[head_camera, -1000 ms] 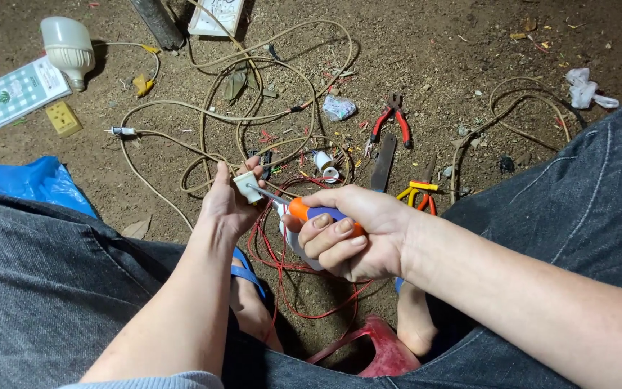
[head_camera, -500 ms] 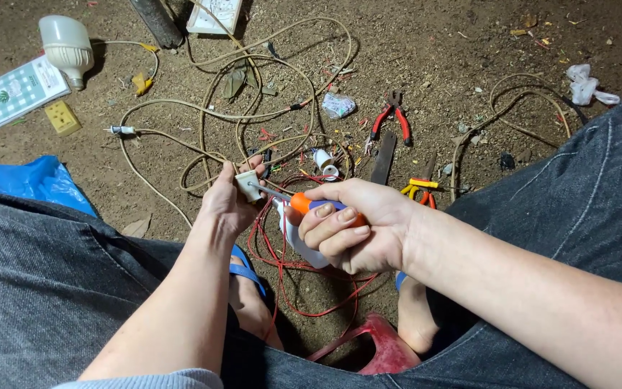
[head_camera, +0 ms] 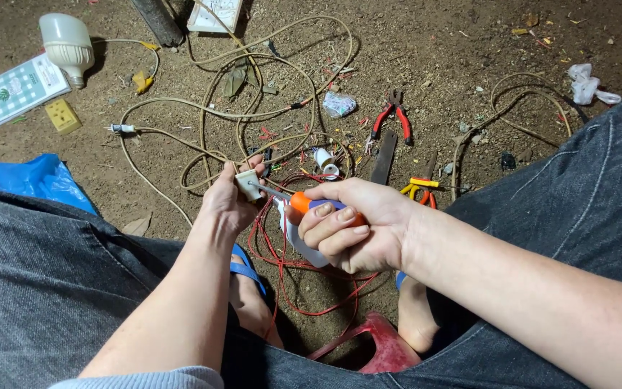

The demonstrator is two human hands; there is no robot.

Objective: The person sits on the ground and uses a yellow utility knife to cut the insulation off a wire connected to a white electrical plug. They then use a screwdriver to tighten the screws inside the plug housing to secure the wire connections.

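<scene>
L hand (head_camera: 226,198), frame centre, fingers pinched shut on small white plug (head_camera: 248,182), steadying it. R hand (head_camera: 358,227) fist-gripped round orange-handled screwdriver (head_camera: 304,204), tip at plug for screw access. Red wire (head_camera: 289,266) below.

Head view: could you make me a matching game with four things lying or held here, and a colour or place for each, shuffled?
Things:
1. screwdriver
2. small fitting
3. light bulb
4. pliers

Descriptions:
A. white, lying on the dirt at the upper left
B. red handles, lying on the ground above the hands
C. orange handle, gripped in the right hand
D. pale block, pinched in the left hand

Pairs: 1-C, 2-D, 3-A, 4-B
</scene>
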